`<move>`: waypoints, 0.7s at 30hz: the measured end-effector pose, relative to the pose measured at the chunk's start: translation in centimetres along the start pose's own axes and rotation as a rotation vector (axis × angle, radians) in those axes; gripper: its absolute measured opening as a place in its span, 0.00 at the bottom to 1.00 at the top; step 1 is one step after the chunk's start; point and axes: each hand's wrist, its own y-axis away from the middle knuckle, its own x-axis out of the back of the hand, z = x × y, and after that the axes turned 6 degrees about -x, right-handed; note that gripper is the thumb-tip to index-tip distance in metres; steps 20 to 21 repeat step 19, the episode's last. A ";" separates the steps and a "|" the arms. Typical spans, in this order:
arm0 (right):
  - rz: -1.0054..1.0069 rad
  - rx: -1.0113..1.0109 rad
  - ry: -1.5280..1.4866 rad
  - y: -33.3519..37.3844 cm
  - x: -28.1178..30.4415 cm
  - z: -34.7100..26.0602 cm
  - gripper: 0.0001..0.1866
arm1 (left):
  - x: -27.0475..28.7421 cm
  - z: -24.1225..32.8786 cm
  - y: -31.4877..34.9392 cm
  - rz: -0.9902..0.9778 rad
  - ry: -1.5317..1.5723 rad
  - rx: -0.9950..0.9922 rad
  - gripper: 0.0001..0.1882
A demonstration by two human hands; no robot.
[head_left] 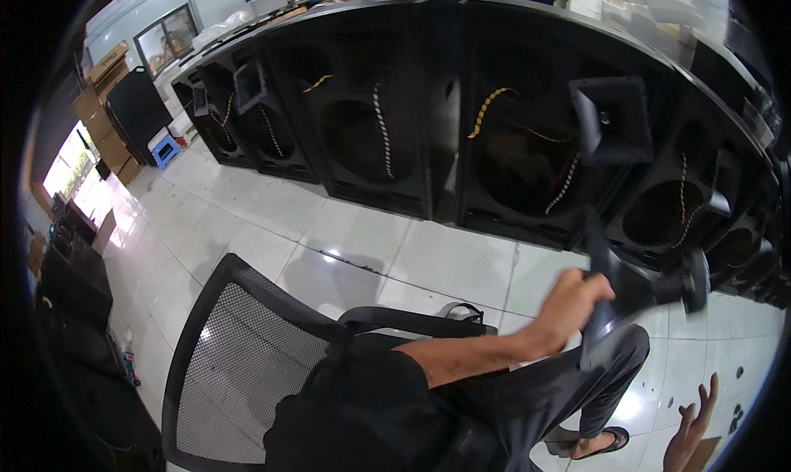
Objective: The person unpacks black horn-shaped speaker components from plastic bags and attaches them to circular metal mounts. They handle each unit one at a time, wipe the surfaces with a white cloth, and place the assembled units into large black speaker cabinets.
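My left hand (568,311) is closed around the rim of a black speaker horn (630,291). A round driver (696,282) sits on the horn's narrow end, pointing right. The horn is slightly blurred and is held above my bent knee, in front of the speaker cabinets. At the lower right, my right hand (696,431) is raised with its fingers spread and holds nothing. A piece of brown cardboard (705,455) shows beside it, partly cut off by the picture's edge.
Black speaker cabinets (371,187) stand in a curved row ahead, with twisted wires hanging from their openings. Another horn (614,122) rests against one. A mesh-backed chair (247,365) is at left on white tiles. Cardboard boxes (100,130) and a blue stool (165,150) stand far left.
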 end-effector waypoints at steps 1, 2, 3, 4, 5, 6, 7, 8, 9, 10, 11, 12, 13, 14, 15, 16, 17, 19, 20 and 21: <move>0.011 -0.002 0.005 0.1 -1.1 1.1 0.30 | 3.3 0.6 -0.3 0.054 0.094 -0.067 0.12; 0.026 -0.005 0.011 0.1 -2.1 2.6 0.29 | 6.1 1.5 -0.5 0.101 0.190 -0.138 0.11; 0.059 0.048 0.052 0.4 -2.5 4.9 0.28 | 7.9 3.1 -0.5 0.211 0.287 -0.237 0.10; 0.086 0.060 0.134 0.8 -2.8 8.1 0.28 | 9.4 4.5 -0.6 0.316 0.387 -0.330 0.09; 0.113 0.073 0.221 1.2 -2.7 11.4 0.28 | 11.8 4.8 -1.8 0.469 0.341 -0.426 0.08; 0.129 0.084 0.307 1.8 -3.0 12.7 0.28 | 14.3 5.3 -3.0 0.630 0.289 -0.517 0.09; 0.113 -0.095 0.301 2.9 -3.3 12.4 0.30 | 15.9 7.1 -3.1 0.658 0.255 -0.564 0.10; 0.136 -0.178 0.218 3.4 -4.1 13.3 0.28 | 17.8 9.4 -2.8 0.693 0.216 -0.618 0.10; 0.161 -0.260 0.138 3.7 -4.9 15.6 0.28 | 19.9 11.1 -3.3 0.736 0.187 -0.679 0.10; 0.187 -0.343 0.058 4.0 -5.5 18.2 0.28 | 22.3 12.6 -4.4 0.777 0.159 -0.739 0.11; 0.193 -0.368 0.079 4.7 -5.5 20.5 0.29 | 24.6 13.9 -5.8 0.742 0.180 -0.756 0.11; 0.210 -0.394 0.100 5.6 -5.1 22.7 0.31 | 26.3 15.2 -7.7 0.699 0.208 -0.773 0.12; 0.209 -0.417 0.110 6.5 -5.6 23.6 0.32 | 27.8 16.7 -8.7 0.704 0.224 -0.765 0.12; 0.187 -0.454 0.083 7.3 -6.5 23.6 0.32 | 29.6 18.1 -9.4 0.721 0.230 -0.754 0.13; 0.184 -0.493 0.059 8.4 -6.9 23.6 0.32 | 31.7 19.3 -11.2 0.732 0.194 -0.766 0.13; 0.174 -0.527 0.037 9.1 -7.3 23.4 0.31 | 34.2 20.4 -13.1 0.752 0.155 -0.778 0.14; 0.135 -0.554 0.040 9.8 -7.5 22.7 0.32 | 35.4 21.8 -14.5 0.768 0.121 -0.790 0.15; 0.128 -0.603 0.046 12.4 -7.3 21.7 0.32 | 34.9 24.2 -16.9 0.887 -0.003 -0.668 0.16; 0.128 -0.603 0.046 12.4 -7.3 21.7 0.32 | 34.9 24.2 -16.9 0.887 -0.003 -0.668 0.16; 0.128 -0.603 0.046 12.4 -7.3 21.7 0.32 | 34.9 24.2 -16.9 0.887 -0.003 -0.668 0.16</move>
